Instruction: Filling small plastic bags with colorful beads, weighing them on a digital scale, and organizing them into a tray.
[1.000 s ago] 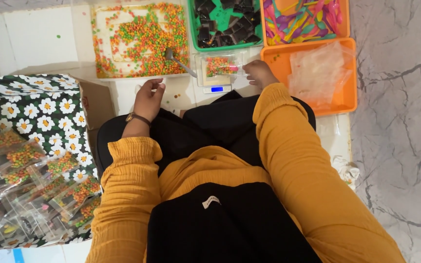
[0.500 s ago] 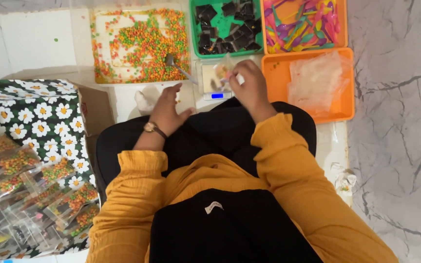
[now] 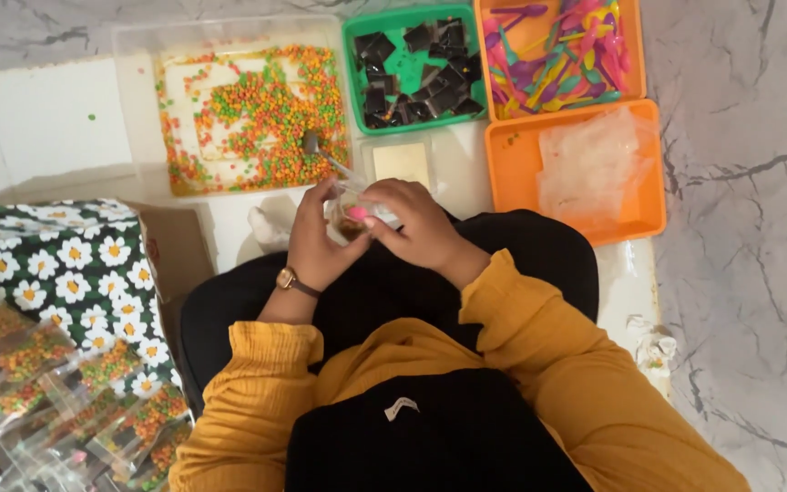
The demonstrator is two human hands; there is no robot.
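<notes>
Both hands meet just in front of the person's lap over a small clear plastic pouch point(image 3: 350, 217): the left hand point(image 3: 321, 239), with a watch at its wrist, cups it from below, and the right hand point(image 3: 416, 223) pinches its top edge, a small pink piece showing between the fingers. The pouch is crinkly and see-through, with brownish contents that are too small to make out. Beyond the hands, a shallow clear tray point(image 3: 143, 109) holds loose round beads of orange, green and yellow candy, with a metal spoon point(image 3: 321, 153) lying at its near edge. Beside it stand a green bin point(image 3: 350, 82) of flat black squares, an orange bin point(image 3: 635, 46) of bright plastic spoons and another orange bin point(image 3: 507, 173) with limp clear bags. Filled glossy packets point(image 3: 56, 383) lie on a daisy-print cloth point(image 3: 47, 264).
</notes>
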